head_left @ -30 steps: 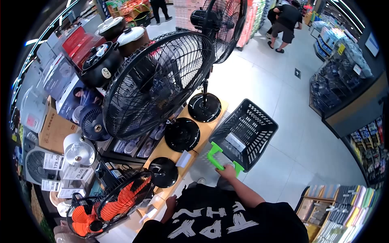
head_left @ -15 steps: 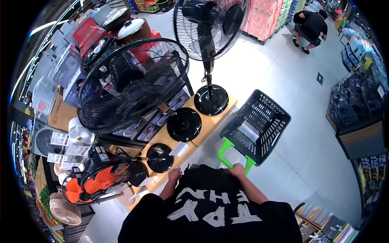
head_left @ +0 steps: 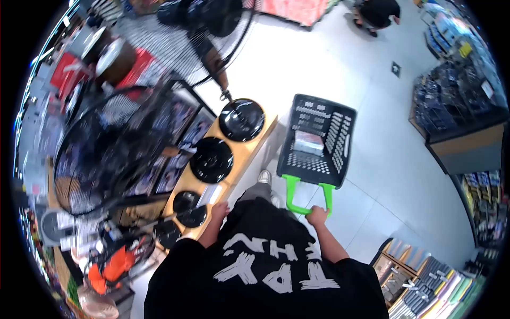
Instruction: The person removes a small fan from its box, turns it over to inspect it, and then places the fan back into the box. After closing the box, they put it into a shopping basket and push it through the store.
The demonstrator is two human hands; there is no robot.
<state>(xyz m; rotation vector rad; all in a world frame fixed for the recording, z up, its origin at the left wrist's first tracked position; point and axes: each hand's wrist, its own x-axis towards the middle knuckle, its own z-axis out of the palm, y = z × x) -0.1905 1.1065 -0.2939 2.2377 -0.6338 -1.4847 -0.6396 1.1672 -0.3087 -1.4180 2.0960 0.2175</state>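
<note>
My right hand [head_left: 317, 215] is closed round the green handle [head_left: 300, 209] of a dark grey rolling shopping basket [head_left: 340, 159]. The basket stands tilted on the floor ahead of me. A small flat pack [head_left: 309, 143], pale with some colour, lies inside it. Low at my left side, my left hand [head_left: 219, 210] has its fingers curled, with nothing visible in them. It is nearest to the wooden display step [head_left: 234, 165] that carries the round black bases [head_left: 211, 159] of standing fans. A white price card [head_left: 209, 195] is on the step close by.
A large black fan [head_left: 117, 143] leans out at the left, smeared by motion, and another fan [head_left: 196, 26] stands beyond. An orange-bladed fan [head_left: 118, 264] is lower left. Shelves of dark packaged goods [head_left: 451, 95] line the right. A person in black [head_left: 378, 13] bends down ahead.
My view has turned and moved forward. The basket now sits straighter ahead of me, and the fans have shifted left and down. One of my shoes has come into view.
</note>
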